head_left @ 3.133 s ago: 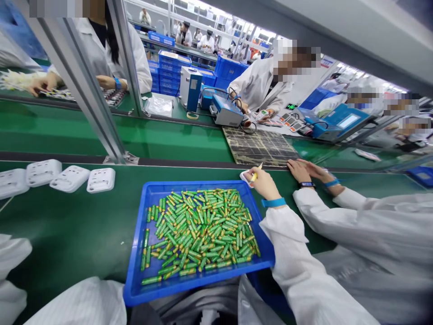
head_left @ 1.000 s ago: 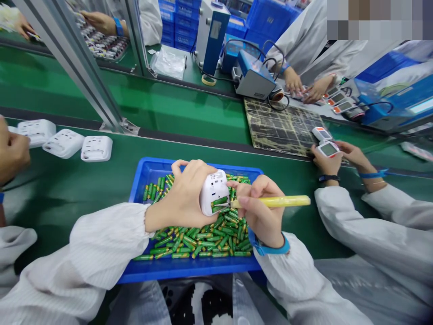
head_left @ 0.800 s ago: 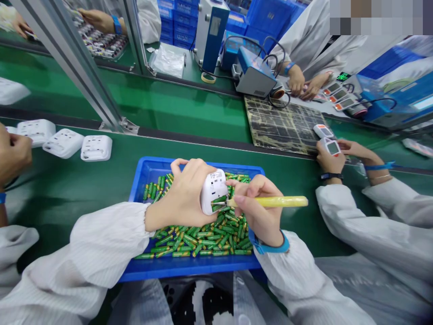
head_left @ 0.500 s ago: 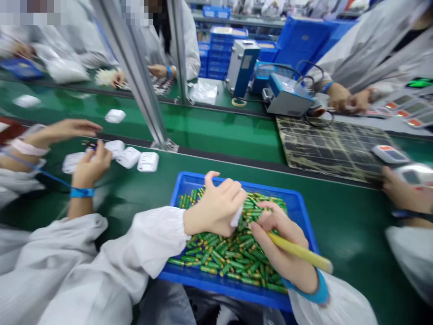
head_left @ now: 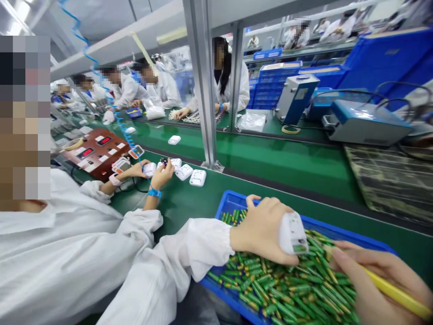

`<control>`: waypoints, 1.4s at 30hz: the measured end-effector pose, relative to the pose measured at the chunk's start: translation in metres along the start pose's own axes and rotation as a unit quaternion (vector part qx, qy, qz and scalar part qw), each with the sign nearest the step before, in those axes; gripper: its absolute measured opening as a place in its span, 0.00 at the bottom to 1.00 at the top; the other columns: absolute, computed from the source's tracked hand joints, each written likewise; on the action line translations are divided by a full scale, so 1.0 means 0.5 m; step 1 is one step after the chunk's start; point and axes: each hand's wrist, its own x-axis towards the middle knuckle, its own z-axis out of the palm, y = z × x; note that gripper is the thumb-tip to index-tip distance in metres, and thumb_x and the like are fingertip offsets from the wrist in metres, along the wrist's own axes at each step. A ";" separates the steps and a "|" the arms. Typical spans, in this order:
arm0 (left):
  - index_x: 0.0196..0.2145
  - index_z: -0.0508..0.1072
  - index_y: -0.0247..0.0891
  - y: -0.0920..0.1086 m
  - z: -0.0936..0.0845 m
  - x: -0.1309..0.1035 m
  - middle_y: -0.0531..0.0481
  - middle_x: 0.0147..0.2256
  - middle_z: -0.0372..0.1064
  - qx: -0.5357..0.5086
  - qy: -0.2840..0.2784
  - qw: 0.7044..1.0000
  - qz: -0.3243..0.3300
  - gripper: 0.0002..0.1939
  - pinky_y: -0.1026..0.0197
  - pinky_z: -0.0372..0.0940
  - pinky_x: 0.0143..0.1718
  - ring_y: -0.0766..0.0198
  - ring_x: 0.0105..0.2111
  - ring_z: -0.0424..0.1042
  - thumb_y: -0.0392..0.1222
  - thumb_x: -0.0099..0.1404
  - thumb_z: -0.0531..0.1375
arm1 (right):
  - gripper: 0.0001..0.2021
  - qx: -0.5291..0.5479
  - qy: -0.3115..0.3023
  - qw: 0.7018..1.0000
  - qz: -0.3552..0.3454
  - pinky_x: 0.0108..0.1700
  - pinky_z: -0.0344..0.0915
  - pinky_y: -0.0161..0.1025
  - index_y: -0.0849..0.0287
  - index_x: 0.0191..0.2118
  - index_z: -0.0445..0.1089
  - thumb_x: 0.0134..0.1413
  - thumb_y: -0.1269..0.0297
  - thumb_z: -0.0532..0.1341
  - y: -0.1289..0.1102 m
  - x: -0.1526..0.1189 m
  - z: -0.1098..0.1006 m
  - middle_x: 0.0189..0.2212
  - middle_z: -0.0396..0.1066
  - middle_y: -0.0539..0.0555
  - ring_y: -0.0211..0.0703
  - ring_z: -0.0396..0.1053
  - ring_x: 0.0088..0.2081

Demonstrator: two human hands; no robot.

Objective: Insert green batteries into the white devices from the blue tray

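Observation:
Over a blue tray (head_left: 227, 198) full of green-and-gold cylindrical pieces (head_left: 270, 293), my left hand (head_left: 262, 228) grips a white plastic casing (head_left: 292, 232), its slotted side turned toward the right. A green piece shows at the casing's lower edge. At the tray's right side my right hand (head_left: 379, 280) is closed round a yellow stick-like tool (head_left: 395, 289). The tool's pale tip points left, close to the casing but apart from it. The palm side of my left hand is hidden.
Several white casings (head_left: 198, 177) lie on the green bench at left, by a co-worker's hands (head_left: 160, 176). Metal posts (head_left: 204, 90) rise behind the tray. A dark lined mat (head_left: 389, 180) and blue-grey machines (head_left: 368, 122) stand at back right.
The view has swung left and up, so my hands and the tray appear farther right. My left hand has turned the casing, and its slotted side now shows.

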 end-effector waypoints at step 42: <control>0.51 0.64 0.33 -0.014 0.006 0.001 0.40 0.46 0.69 0.082 -0.062 0.990 0.093 0.33 0.39 0.53 0.50 0.48 0.45 0.68 0.57 0.53 0.62 | 0.14 0.240 -0.010 0.865 0.442 0.16 0.66 0.34 0.53 0.24 0.53 0.47 0.80 0.55 -0.005 0.066 0.031 0.12 0.45 0.41 0.34 0.49 0.11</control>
